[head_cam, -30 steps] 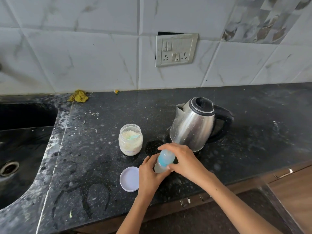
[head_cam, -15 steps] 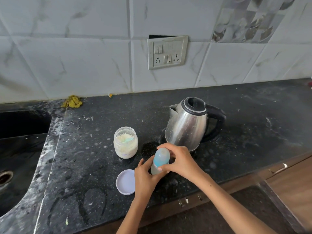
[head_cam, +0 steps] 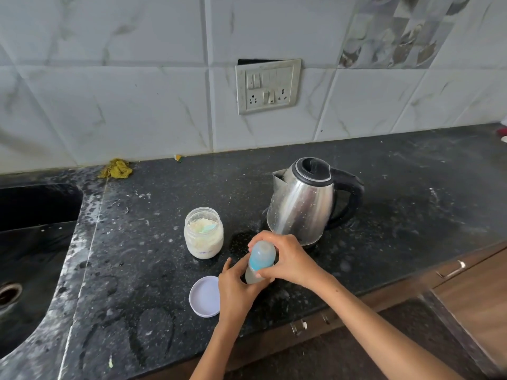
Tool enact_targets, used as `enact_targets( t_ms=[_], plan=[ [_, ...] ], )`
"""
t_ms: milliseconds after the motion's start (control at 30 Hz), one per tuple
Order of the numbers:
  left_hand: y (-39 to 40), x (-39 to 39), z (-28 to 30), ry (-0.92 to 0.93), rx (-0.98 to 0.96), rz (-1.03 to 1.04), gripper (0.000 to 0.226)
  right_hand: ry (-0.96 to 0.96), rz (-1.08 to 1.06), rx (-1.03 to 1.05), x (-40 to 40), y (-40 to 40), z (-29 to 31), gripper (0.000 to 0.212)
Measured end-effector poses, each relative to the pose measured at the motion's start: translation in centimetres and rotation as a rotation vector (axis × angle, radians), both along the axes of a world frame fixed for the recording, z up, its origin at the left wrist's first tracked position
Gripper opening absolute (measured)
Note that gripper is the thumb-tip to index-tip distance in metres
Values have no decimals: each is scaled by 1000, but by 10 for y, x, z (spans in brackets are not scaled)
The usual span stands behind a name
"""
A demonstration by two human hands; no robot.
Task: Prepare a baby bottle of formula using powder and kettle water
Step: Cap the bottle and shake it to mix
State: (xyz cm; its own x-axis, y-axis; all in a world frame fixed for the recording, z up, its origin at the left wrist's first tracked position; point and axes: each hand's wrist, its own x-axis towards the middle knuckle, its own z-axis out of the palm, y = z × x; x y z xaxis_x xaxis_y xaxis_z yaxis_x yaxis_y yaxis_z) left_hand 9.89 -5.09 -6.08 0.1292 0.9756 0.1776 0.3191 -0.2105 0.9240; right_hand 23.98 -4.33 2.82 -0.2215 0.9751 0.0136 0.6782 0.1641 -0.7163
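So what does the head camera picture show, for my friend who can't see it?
Two hands hold a baby bottle over a black counter: the left hand grips its base, the right hand wraps its blue cap. Behind stand an open jar of powder and a steel kettle; the jar's lid lies nearby.

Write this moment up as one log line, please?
left hand: grips baby bottle body | right hand: on its cap | powder jar: open, lid on counter | kettle: untouched
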Motion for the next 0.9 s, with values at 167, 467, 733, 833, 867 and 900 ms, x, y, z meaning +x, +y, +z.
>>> enact_targets(
  t_ms=[167,467,733,833,867,900],
  plan=[
    [1,0,1,8,-5,-9,53,32,100,-118,4,4,4,65],
    [-1,0,3,6,-4,-1,53,-159,-30,19,-5,-3,5,56],
    [-3,-2,9,54,-26,-2,53,-361,24,-19,-5,-4,12,79],
    [-5,-1,14,15,-22,32,57,-265,14,-21,-6,-3,14,64],
    [-4,-1,16,16,-18,44,53,-219,34,-53,-4,-2,15,61],
    [-4,-1,17,17,-18,50,50,-182,56,-81,-3,0,16,59]
  ],
)
